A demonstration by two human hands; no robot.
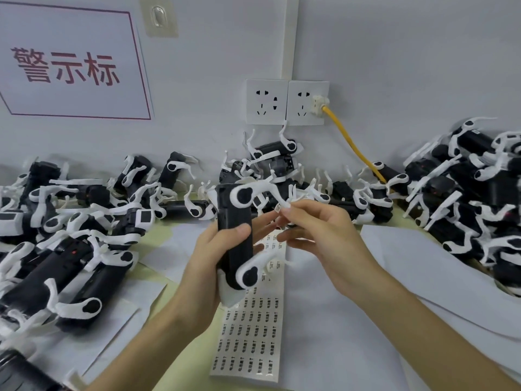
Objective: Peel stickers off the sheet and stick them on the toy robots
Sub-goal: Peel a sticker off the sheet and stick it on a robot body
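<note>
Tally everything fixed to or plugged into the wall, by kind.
Socket plates: 2
Printed sign: 1
Adhesive hook: 1
Plug with yellow cable: 1
Total: 5

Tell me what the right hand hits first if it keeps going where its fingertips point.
Most likely the toy robot held upright in the left hand: the right hand, pinching a sticker, points left at its white upper leg, close by. Depth is unclear, so the left fingers could come first.
</note>
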